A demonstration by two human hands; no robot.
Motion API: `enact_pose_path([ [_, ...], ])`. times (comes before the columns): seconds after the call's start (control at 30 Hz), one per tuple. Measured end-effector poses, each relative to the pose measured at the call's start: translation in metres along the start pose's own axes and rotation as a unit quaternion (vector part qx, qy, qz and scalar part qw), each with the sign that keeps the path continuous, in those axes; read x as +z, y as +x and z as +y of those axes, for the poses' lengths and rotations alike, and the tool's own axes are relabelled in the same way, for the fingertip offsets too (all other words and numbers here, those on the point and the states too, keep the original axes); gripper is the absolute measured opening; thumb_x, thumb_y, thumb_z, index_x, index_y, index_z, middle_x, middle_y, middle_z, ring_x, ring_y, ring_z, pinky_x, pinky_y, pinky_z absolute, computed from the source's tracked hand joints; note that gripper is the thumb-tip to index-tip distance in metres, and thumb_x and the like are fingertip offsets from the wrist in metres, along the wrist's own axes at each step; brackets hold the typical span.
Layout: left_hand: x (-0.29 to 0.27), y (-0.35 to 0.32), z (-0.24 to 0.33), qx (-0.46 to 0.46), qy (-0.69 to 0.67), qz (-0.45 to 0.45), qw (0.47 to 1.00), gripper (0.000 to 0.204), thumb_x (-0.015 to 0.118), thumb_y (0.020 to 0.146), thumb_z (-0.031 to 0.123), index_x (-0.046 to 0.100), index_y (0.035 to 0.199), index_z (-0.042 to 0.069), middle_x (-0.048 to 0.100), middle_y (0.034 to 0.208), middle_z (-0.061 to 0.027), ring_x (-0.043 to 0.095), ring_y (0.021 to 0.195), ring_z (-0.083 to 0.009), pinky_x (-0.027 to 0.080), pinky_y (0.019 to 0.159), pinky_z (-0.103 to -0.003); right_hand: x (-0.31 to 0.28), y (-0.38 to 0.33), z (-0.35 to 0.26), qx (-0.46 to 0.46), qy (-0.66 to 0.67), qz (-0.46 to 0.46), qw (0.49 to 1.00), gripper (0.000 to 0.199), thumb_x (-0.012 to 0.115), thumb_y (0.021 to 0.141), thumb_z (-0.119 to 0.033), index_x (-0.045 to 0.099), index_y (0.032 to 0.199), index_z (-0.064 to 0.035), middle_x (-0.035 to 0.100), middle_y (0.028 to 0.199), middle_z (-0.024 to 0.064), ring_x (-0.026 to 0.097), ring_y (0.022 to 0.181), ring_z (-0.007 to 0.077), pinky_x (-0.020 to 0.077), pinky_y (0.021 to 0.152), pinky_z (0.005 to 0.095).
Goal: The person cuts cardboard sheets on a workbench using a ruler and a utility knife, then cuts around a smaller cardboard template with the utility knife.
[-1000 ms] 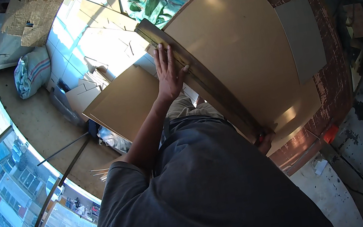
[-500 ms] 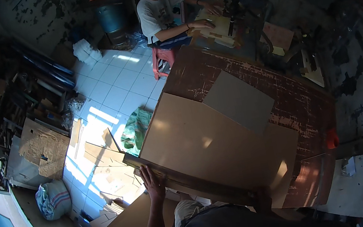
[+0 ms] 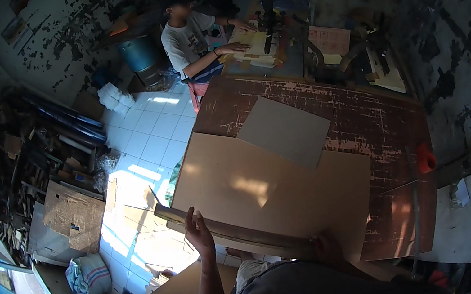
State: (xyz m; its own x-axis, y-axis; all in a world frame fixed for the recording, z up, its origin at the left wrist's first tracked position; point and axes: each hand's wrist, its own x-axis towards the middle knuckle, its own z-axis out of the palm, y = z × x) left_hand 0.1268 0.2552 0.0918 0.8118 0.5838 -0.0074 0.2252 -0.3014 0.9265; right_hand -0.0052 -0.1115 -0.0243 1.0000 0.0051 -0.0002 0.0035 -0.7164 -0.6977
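Observation:
A large brown cardboard sheet (image 3: pixel 292 181) lies on the dark red worn table, with a smaller grey board (image 3: pixel 284 129) on its far part. Along the sheet's near edge runs a long narrow bar (image 3: pixel 250 231), dark and straight; its material is unclear. My left hand (image 3: pixel 199 234) is at the bar's left part, fingers stretched upward and somewhat apart. In shadow at the bar's right end, my right hand (image 3: pixel 327 247) has its fingers closed over it; part of this hand is hard to make out.
Across the table a person (image 3: pixel 192 41) sits with both hands on pale sheets at a machine (image 3: pixel 270 21). Cardboard pieces (image 3: pixel 194 286) lie low at my left, near a white sack (image 3: pixel 88 277). A red object (image 3: pixel 425 159) sits at the table's right edge.
My left hand has loosened from around the bar, its fingers now straighter and raised. My right hand stays at the bar's right end. The whole view has shifted slightly.

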Motion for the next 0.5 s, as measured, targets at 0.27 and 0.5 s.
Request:
enact_pose_path([
  [0.27, 0.005, -0.104, 0.195, 0.184, -0.280, -0.525, 0.782, 0.026, 0.051, 0.102, 0.009, 0.064, 0.120, -0.003, 0.069, 0.113, -0.0146, 0.065, 0.106, -0.0245, 0.047, 0.097, -0.038, -0.004, 0.004, 0.007, -0.025, 0.065, -0.014, 0.997, 0.016, 0.060, 0.090, -0.014, 0.066, 0.104, -0.0065, 0.062, 0.103, 0.0192, 0.062, 0.097, 0.0410, 0.0512, 0.083, 0.0493],
  [0.5, 0.017, -0.163, 0.288, 0.257, -0.489, -0.720, 0.420, 0.044, 0.057, 0.101, 0.012, 0.045, 0.139, -0.006, 0.062, 0.124, -0.0220, 0.062, 0.113, -0.0312, 0.053, 0.088, -0.039, 0.001, 0.003, 0.014, -0.025, 0.066, -0.004, 0.997, 0.014, 0.062, 0.086, -0.013, 0.067, 0.098, -0.0075, 0.062, 0.098, 0.0169, 0.062, 0.095, 0.0395, 0.0519, 0.083, 0.0471],
])
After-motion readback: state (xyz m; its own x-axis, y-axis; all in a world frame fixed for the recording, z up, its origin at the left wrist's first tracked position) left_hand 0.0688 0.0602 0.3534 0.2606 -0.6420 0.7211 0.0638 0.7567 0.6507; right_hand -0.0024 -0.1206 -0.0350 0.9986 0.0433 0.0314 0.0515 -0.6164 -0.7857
